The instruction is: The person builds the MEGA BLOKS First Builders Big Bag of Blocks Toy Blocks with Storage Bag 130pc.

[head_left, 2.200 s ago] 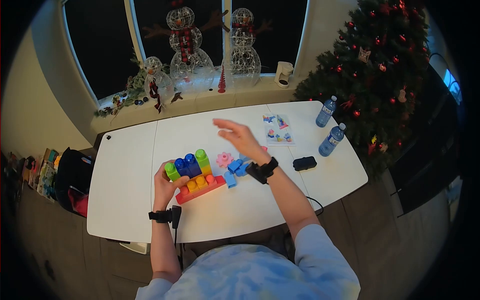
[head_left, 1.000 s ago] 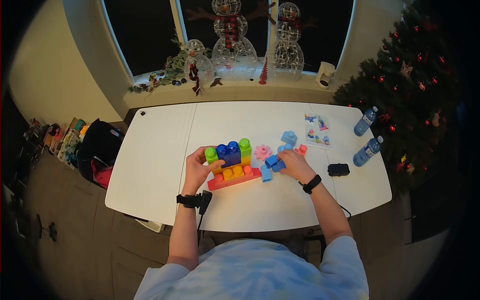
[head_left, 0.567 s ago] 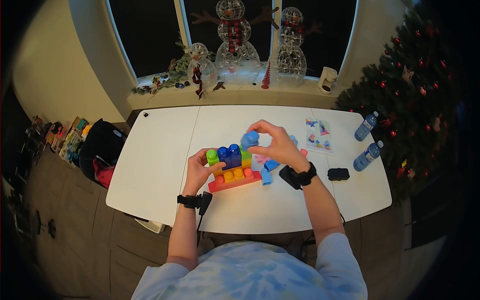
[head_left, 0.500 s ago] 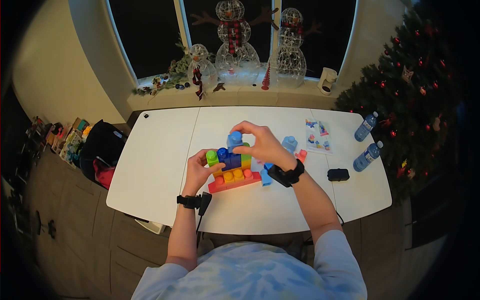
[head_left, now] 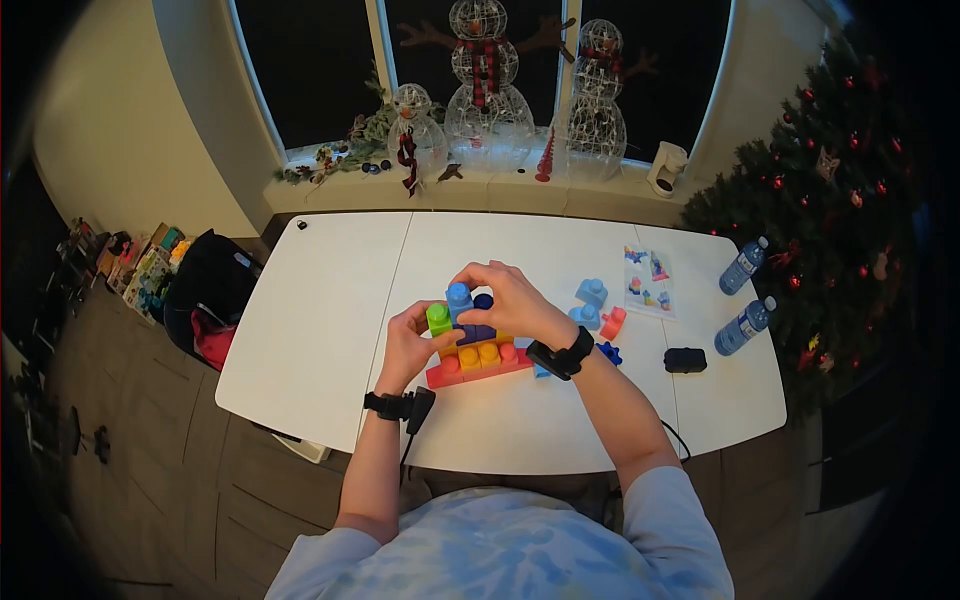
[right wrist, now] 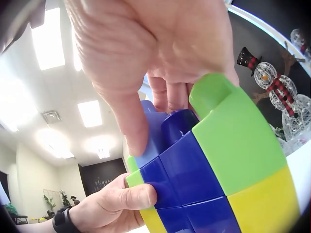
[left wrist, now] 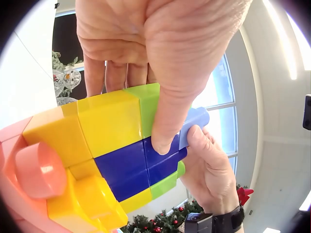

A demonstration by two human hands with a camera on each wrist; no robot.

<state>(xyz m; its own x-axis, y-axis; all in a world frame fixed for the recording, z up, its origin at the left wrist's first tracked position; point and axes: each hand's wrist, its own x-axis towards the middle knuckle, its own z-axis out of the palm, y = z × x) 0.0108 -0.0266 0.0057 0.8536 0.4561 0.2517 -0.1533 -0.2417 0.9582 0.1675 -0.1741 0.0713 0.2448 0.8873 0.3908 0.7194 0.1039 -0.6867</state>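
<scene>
A build of stacked toy blocks [head_left: 489, 353] stands on the table, with a long red base [head_left: 448, 377], yellow and dark blue blocks in the middle and green ones at the upper corners. My left hand [head_left: 408, 347] grips its left side, the thumb pressed on a dark blue block [left wrist: 124, 170] in the left wrist view. Up top, my right hand [head_left: 512, 306] pinches a light blue block [head_left: 459, 299] between thumb and fingers. That block sits over the left dark blue column, beside a bare dark blue stud [right wrist: 179, 125] in the right wrist view.
Right of the build lie loose light blue blocks [head_left: 592, 292], a coral block [head_left: 613, 322] and a dark blue gear-shaped piece [head_left: 609, 353]. Farther right are a picture sheet [head_left: 650, 284], two water bottles [head_left: 744, 266] and a black case [head_left: 685, 360].
My right hand reached right to the loose blocks, picked up a light blue block and carried it left onto the top of the build. My left hand keeps its grip on the build.
</scene>
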